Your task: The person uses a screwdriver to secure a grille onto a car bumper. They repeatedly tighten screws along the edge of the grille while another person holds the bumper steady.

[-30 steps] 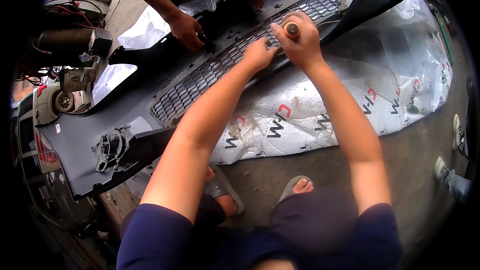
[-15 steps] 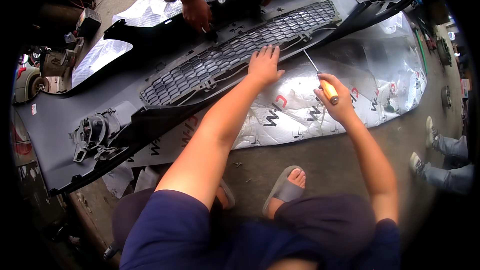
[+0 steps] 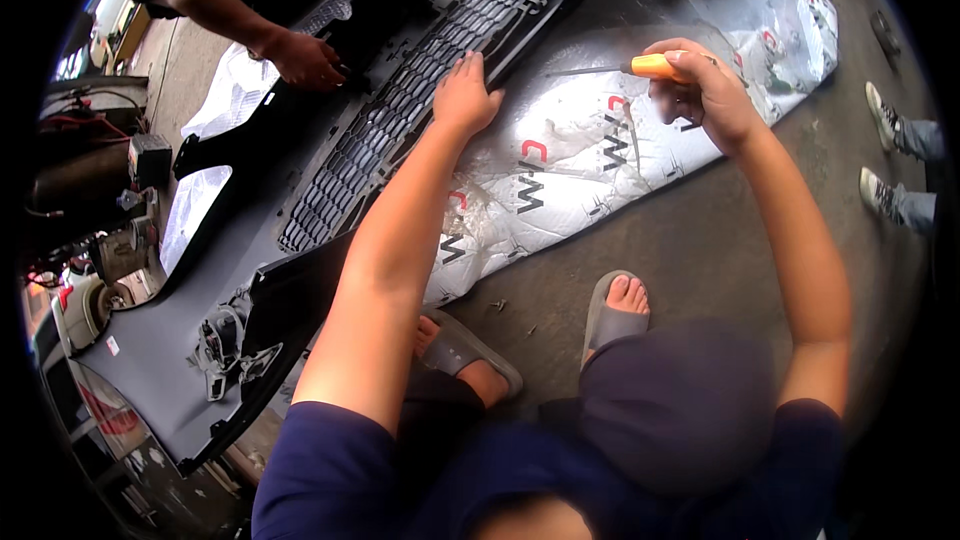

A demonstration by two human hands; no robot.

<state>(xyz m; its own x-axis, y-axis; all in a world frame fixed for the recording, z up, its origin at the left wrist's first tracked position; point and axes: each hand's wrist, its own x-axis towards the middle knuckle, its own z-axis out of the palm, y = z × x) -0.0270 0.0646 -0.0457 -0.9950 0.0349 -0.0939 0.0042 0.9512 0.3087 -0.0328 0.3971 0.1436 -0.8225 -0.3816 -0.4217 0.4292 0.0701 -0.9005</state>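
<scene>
A grey car bumper cover (image 3: 165, 365) lies inner side up, slanting across the left, with a black honeycomb grille (image 3: 395, 115) along its middle. Flat on the grille's near edge rests my left hand (image 3: 467, 98), fingers stretched out. My right hand (image 3: 722, 98) grips the yellow-orange handle of a screwdriver (image 3: 655, 66), held out to the right of the bumper. Its thin shaft points left, over silver padded sheeting (image 3: 560, 175); the tip appears apart from the bumper. A co-worker's hands (image 3: 308, 62) are at the bumper's far edge.
Below the grille's left end sits a lamp-like fitting (image 3: 225, 345) on the bumper. Small loose pieces (image 3: 500, 305) lie on the floor near my sandalled feet. Another person's shoes (image 3: 880, 195) stand at right. A grey box (image 3: 150, 158) is at the far left.
The view has swung, so the bumper slants more steeply. My right hand has drawn the screwdriver back from the bumper edge and turned it nearly level. My left hand stays on the grille edge.
</scene>
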